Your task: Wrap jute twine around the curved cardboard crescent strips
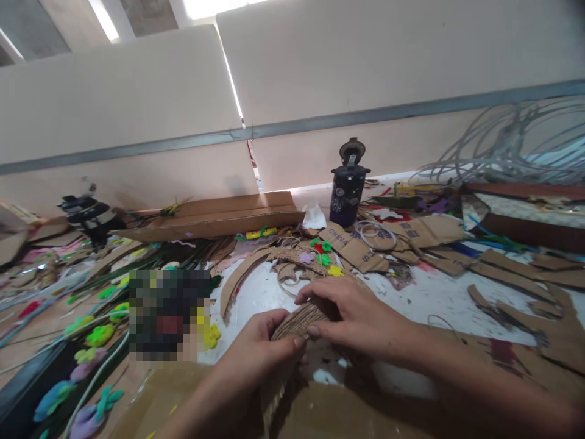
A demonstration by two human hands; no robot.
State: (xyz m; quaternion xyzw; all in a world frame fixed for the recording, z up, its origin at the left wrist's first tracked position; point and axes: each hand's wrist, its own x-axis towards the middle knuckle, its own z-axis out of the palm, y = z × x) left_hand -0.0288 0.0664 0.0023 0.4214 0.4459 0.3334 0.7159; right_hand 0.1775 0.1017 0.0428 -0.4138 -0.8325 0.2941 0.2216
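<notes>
A curved strip wrapped closely in brown jute twine point(302, 318) is held low over the work surface. My left hand point(269, 344) grips its near side, with the thumb pressed on top. On the far side, my right hand point(351, 314) curls its fingers over the strip and its thumb lies along the near edge. Part of the strip hangs below my left hand. Just beyond lies a cardboard arc point(240, 271), partly covered with twine, with small fuzzy flowers point(322, 249) in red, green, purple and yellow beside it.
A dark bottle with its lid up point(347, 189) stands by the wall. Cardboard scraps point(507, 271) spread across the right. A cardboard trough point(219, 222) lies at the back. Fuzzy coloured flowers point(98, 335) lie left, beside a pixelated patch. Clear tubing point(503, 140) is coiled at far right.
</notes>
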